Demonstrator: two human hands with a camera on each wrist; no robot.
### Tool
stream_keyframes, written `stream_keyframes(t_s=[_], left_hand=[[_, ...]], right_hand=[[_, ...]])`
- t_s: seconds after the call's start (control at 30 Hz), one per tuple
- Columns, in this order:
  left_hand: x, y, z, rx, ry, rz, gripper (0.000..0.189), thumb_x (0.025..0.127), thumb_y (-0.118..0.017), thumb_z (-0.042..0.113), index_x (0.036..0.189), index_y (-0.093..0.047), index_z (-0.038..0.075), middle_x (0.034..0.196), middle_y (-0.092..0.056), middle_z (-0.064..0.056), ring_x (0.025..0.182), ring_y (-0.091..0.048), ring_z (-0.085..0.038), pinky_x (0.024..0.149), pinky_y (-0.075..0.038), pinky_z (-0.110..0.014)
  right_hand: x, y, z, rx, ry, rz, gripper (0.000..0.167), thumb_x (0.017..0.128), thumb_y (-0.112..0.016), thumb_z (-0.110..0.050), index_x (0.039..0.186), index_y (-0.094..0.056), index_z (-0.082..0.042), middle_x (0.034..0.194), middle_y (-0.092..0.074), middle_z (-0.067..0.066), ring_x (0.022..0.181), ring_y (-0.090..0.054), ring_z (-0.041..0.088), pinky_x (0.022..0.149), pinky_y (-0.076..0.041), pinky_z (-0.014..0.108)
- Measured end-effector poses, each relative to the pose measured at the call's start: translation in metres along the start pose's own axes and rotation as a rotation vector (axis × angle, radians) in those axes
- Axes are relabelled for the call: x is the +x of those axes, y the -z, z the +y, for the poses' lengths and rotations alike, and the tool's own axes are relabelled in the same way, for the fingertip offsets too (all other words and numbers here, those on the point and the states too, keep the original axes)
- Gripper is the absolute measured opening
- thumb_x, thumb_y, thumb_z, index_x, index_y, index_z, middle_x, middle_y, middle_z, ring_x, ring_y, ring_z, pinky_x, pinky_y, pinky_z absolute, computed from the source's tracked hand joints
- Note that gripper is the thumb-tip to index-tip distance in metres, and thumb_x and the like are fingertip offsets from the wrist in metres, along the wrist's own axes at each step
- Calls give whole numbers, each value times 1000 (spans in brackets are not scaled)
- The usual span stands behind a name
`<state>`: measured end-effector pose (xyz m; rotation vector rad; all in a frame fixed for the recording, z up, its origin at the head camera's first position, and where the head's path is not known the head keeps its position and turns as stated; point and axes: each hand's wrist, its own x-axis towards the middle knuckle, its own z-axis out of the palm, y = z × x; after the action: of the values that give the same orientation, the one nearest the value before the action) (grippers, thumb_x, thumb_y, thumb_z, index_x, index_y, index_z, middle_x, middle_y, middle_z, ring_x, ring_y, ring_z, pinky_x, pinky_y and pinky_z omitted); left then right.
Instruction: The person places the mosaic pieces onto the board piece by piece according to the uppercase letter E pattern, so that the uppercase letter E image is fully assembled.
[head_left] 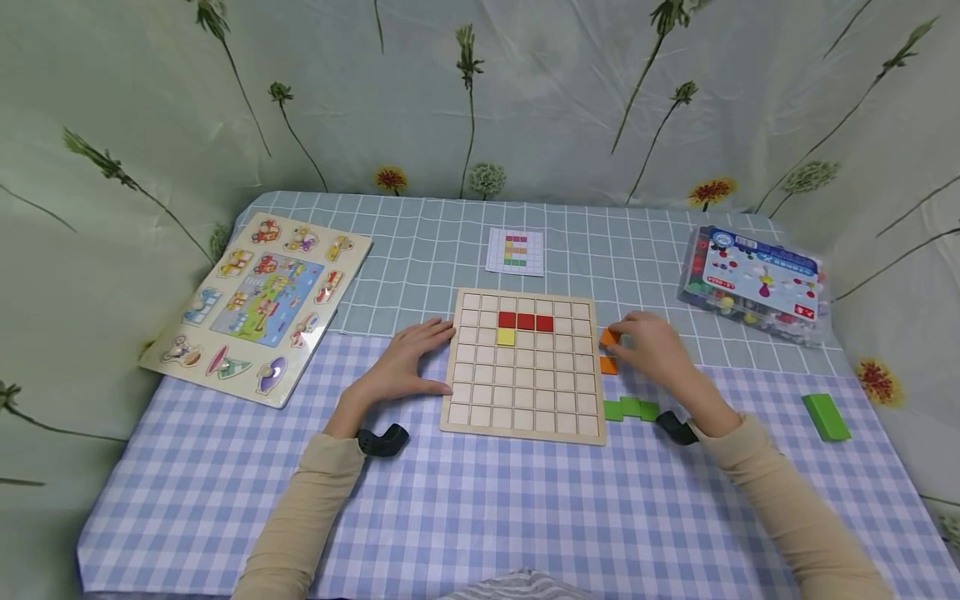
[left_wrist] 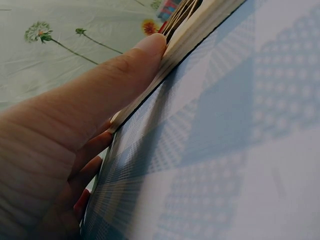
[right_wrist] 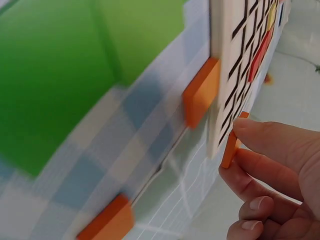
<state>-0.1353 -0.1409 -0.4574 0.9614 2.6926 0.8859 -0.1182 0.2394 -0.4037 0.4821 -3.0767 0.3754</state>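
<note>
While left hand (head_left: 408, 360) rests flat against grid board (head_left: 525, 404), right hand (head_left: 652, 348) pinches orange tile (right_wrist: 231, 145).

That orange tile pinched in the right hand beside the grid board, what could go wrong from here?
The right hand pinches the orange tile by its thin edges, so it might slip out. More orange tiles lie tight against the wooden grid board, and could be knocked. The left hand only rests against the board's left edge, so a push from the right might shift the board.
</note>
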Motion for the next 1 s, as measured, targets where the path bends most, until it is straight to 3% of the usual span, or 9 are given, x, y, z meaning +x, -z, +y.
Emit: stream_keyframes(t_s=[0.53, 1.0], left_hand=[[1, -2, -2, 4, -6, -5, 92, 70, -79, 42, 144, -37, 8, 152, -35, -11, 144, -24, -31, 115, -18, -53], [1, 0, 1, 23, 16, -14, 92, 69, -80, 40, 144, -38, 7, 151, -37, -12, 144, -26, -32, 114, -19, -54]], right_hand=[[13, -10, -43, 77, 123, -38, 23, 78, -72, -11, 98, -72, 0, 92, -66, 12, 82, -59, 24, 69, -52, 36], [23, -26, -78, 95, 199, -30, 23, 80, -73, -16, 99, -73, -2, 94, -70, 10, 88, -64, 23, 74, -54, 34]])
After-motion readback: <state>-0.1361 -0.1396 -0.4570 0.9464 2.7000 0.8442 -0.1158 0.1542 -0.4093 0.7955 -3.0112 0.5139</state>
